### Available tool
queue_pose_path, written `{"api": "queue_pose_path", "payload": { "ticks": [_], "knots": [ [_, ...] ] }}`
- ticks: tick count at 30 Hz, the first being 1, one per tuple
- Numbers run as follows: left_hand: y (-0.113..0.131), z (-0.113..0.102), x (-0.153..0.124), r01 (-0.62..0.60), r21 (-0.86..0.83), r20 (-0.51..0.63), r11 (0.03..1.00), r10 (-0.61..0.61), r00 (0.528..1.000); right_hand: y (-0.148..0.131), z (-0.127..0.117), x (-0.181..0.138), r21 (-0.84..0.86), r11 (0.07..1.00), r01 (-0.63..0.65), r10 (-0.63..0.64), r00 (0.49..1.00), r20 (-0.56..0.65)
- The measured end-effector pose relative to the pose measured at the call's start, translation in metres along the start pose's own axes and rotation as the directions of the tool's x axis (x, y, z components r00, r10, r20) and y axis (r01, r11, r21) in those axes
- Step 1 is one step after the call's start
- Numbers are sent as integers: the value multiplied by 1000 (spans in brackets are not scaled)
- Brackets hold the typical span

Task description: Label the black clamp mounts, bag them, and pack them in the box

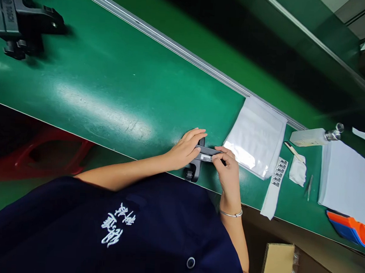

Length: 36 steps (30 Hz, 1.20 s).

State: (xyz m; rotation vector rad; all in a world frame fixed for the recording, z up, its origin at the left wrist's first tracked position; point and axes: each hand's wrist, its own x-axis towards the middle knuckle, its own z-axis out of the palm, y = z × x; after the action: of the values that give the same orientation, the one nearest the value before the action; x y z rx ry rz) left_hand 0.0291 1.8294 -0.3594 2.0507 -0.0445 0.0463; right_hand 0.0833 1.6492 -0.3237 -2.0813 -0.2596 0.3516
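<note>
A black plastic bracket-like part [195,168] lies at the near edge of the green bench, close to my body. A small white label [205,157] shows on its flat bar. My left hand [184,150] rests over the left end, fingers stretched across it and the thumb against the bar, holding it steady. At the other end, my right hand [227,166] pinches the bar between thumb and fingers, right beside the label. My fingers hide part of the bar. Whether a small piece is also between the right fingertips cannot be seen.
Clear plastic bags [256,137] lie right of my hands. Beyond are a label strip [279,173], a white cloth [298,170], tweezers [309,187], a bottle [309,137], white paper sheets [345,175] and an orange-and-blue object [348,229]. A black BOSCH-marked assembly [10,14] stands far left.
</note>
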Motion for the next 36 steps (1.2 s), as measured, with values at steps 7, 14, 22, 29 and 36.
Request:
{"api": "queue_pose_path", "payload": {
  "ticks": [7,14,22,29,36],
  "knots": [
    [0,0,0,-9,33,0,999,9,1000,2,0,0,-53,997,49,-49,999,5],
    [-4,-16,-9,-427,340,19,838,447,894,1,4,-1,-103,991,83,-83,997,7],
    [3,-39,6,-564,473,312,677,471,825,8,-35,-13,-157,982,102,-108,994,-31],
    [27,-30,32,-710,512,517,483,487,704,25,-44,-18,-461,858,228,-183,973,141],
    [25,-39,17,-730,505,569,460,458,683,29,-44,-14,-507,805,308,-283,950,129]
  ]
}}
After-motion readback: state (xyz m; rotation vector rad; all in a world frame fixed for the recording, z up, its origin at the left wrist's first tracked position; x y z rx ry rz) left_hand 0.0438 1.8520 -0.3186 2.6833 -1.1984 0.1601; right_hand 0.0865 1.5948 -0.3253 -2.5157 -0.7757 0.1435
